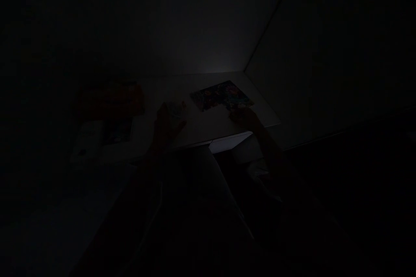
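The picture is very dark. On a pale table (pixel 208 123) lies a dark, many-coloured picture (pixel 224 94) with an uneven lower edge. My right hand (pixel 243 117) is at its lower right edge, fingers bent together; whatever they hold, if anything, is too dim to make out. My left hand (pixel 165 127) rests further left with thumb and fingers apart, beside a small heap of pale and reddish pieces (pixel 177 108).
An orange-red box (pixel 110 99) lies at the table's left, with a dark picture card (pixel 117 130) and a pale sheet (pixel 87 138) in front of it. Walls meet behind the table. Below the front edge, my legs show dimly.
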Demonstrator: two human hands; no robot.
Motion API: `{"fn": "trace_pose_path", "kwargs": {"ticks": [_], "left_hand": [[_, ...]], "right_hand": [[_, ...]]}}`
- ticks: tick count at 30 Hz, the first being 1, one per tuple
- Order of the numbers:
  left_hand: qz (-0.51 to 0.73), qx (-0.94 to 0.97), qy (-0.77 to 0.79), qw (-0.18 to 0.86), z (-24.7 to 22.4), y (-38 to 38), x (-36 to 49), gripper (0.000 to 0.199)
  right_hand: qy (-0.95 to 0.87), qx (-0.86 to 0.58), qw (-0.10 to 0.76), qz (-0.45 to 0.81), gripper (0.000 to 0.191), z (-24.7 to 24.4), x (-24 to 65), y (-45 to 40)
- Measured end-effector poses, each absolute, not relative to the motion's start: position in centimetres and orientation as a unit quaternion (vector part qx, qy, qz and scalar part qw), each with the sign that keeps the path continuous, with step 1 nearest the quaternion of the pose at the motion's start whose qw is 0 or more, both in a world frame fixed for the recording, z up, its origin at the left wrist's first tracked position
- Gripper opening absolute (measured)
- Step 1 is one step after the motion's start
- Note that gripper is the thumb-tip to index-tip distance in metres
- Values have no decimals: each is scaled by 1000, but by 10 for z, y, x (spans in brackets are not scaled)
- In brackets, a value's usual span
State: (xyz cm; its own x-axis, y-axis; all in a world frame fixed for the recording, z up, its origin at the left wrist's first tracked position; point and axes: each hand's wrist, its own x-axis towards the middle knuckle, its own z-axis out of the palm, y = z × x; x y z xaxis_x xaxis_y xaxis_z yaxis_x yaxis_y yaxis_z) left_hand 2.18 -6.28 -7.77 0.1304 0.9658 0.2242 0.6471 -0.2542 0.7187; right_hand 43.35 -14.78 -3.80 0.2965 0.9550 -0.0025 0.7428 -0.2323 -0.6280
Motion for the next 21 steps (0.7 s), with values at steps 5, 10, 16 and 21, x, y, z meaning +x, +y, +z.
{"fn": "trace_pose_path", "kwargs": {"ticks": [5, 10, 16, 21], "left_hand": [[348, 736, 538, 219, -83, -61, 20, 128], [340, 730, 555, 210, -82, -62, 23, 128], [327, 737, 553, 208, -77, -65, 23, 128], [321, 732, 568, 197, -75, -66, 25, 131]], "right_hand": [[-513, -783, 262, 234, 32, -37, 431, -147], [-555, -736, 262, 286, 17, -33, 440, -145], [-578, -666, 380, 280, 43, 7, 422, -119], [-640, -538, 444, 323, 57, 36, 345, -81]]}}
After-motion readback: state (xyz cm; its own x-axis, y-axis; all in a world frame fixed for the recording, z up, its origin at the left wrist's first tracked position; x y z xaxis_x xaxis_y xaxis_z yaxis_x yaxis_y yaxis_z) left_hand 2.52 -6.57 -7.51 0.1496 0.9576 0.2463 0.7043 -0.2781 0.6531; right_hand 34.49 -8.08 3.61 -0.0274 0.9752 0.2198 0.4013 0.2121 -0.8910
